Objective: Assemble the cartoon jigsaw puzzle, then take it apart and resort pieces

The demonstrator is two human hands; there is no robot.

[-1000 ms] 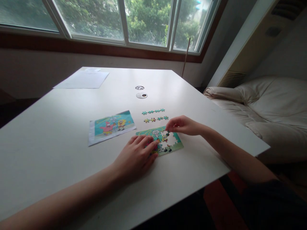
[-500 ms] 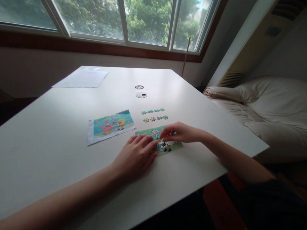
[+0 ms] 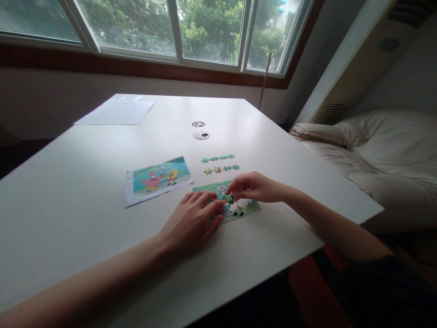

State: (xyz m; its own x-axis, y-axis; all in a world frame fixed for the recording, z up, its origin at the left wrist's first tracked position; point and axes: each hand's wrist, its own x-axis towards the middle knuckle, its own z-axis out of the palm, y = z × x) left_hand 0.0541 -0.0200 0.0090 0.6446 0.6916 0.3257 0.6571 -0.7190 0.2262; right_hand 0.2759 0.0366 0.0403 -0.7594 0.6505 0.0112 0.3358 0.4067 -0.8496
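Observation:
A small, partly filled cartoon jigsaw puzzle (image 3: 239, 210) lies on the white table (image 3: 85, 191) in front of me. My left hand (image 3: 191, 223) rests flat on the puzzle's left part, fingers stretched out. My right hand (image 3: 254, 187) hovers over the puzzle's middle with fingertips pinched together on a small puzzle piece, pressing it down near the centre. Two short rows of loose puzzle pieces (image 3: 220, 164) lie just beyond the puzzle. A printed reference picture (image 3: 157, 179) of the same cartoon lies to the left.
A white paper sheet (image 3: 116, 112) lies at the table's far left. Two round cable holes (image 3: 200, 130) sit in the table's middle. A cream sofa (image 3: 382, 155) stands to the right of the table edge. Windows run along the far wall.
My right hand has moved left and down from the puzzle's upper right corner to its middle, pinching a piece. My left hand has stayed on the puzzle.

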